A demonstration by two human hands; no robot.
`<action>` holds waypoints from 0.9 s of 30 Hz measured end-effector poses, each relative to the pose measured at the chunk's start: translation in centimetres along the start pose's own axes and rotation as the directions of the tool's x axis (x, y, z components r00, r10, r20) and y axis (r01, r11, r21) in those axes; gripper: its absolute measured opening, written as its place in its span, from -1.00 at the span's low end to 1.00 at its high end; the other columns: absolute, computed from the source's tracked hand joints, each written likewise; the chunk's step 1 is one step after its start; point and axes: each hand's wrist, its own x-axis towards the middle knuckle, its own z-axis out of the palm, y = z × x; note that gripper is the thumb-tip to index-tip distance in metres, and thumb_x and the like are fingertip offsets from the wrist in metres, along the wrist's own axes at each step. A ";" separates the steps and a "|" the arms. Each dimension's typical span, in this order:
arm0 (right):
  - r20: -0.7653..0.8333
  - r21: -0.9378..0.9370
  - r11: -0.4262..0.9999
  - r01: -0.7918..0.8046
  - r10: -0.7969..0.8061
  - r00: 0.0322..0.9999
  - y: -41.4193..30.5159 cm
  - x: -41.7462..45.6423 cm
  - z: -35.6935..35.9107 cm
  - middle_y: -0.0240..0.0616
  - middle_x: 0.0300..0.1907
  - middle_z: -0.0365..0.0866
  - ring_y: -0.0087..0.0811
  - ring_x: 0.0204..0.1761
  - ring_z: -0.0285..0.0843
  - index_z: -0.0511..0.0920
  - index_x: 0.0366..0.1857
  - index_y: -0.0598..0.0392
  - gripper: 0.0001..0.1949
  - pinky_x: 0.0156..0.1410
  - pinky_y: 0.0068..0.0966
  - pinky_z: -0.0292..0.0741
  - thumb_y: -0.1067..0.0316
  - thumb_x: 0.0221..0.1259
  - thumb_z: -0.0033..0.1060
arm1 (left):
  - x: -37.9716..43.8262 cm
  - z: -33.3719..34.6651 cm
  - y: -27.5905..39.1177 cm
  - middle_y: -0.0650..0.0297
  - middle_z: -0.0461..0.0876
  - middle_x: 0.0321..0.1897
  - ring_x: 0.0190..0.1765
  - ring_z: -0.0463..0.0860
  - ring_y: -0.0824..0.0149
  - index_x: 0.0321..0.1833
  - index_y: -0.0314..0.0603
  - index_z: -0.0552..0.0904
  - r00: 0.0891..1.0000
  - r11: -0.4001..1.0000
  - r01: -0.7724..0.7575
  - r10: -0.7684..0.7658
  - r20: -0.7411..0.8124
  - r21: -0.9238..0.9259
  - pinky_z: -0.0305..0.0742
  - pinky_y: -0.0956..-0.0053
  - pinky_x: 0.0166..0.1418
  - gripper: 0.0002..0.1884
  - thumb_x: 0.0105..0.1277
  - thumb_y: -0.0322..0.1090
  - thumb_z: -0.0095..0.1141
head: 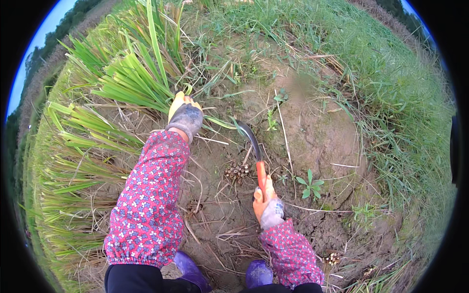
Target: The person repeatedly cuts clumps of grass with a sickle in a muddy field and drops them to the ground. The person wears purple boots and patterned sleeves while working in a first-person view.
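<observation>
My left hand (185,114), in a worn glove with a grey cuff, is closed around green leaf blades beside a leafy rice-like clump (137,82). Its palm side is hidden. Thin green strands (221,123) run from this hand toward the tip of a sickle. My right hand (266,203), also gloved, grips the orange handle (261,174) of that sickle. The curved dark blade (251,137) points up and left, its tip overlapping the strands in view. Just left of the handle, a cut stubble clump (237,171) stands in the soil.
Several standing clumps (84,186) line the left side. Grass (395,110) covers the right bank. Cracked bare soil (318,135) lies between, with a small broad-leaved weed (310,184). Another cut stub (332,258) is at lower right. Purple boots (259,274) stand below.
</observation>
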 end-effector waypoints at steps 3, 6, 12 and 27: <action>-0.024 0.069 0.998 -0.012 0.014 1.000 6.2 -10.9 -3.9 -0.14 -0.34 0.50 -0.47 -0.42 0.40 0.14 0.28 0.14 -0.41 -0.30 -0.60 0.38 0.54 0.07 -0.05 | 3.2 -2.9 -2.4 0.39 0.41 -0.43 -0.26 0.38 0.41 -0.29 -0.09 0.40 0.990 0.930 -0.103 0.131 0.056 -0.354 0.30 0.50 -0.04 -0.80 0.40 -0.18 -0.23; 0.000 0.234 0.968 -0.090 0.092 0.996 3.0 -10.1 -2.8 -0.10 -0.22 0.53 -0.46 -0.38 0.47 0.14 0.28 0.14 -0.39 -0.28 -0.56 0.42 0.50 0.07 0.02 | 2.9 -1.5 -5.1 0.33 0.46 -0.32 -0.08 0.40 0.37 -0.16 -0.11 0.42 0.932 0.750 -0.253 0.359 0.055 -0.611 0.24 0.49 0.09 -0.79 0.40 -0.23 -0.31; -0.207 0.039 0.965 0.260 -0.246 0.947 -3.7 2.2 -1.3 -0.03 -0.07 0.50 -0.27 -0.13 0.52 0.20 0.24 0.10 -0.48 -0.02 -0.47 0.42 0.39 0.15 -0.01 | 4.9 -4.9 -19.9 0.10 0.64 -0.24 -0.08 0.59 0.20 -0.04 -0.25 0.51 0.700 0.357 0.011 0.664 0.262 -0.934 0.21 0.24 0.22 -0.33 -0.04 0.21 0.15; 0.275 0.357 0.842 -0.404 0.319 0.907 -6.2 3.9 8.8 -0.55 -0.56 0.38 -0.68 -0.67 0.22 0.43 -0.02 0.06 -0.73 -0.64 -0.64 0.21 0.28 0.23 -0.05 | -2.6 -2.5 -12.6 0.37 0.66 -0.43 -0.30 0.66 0.38 -0.30 0.03 0.65 0.916 0.243 0.019 0.385 0.114 -0.970 0.43 0.40 -0.32 -0.86 0.11 -0.34 0.05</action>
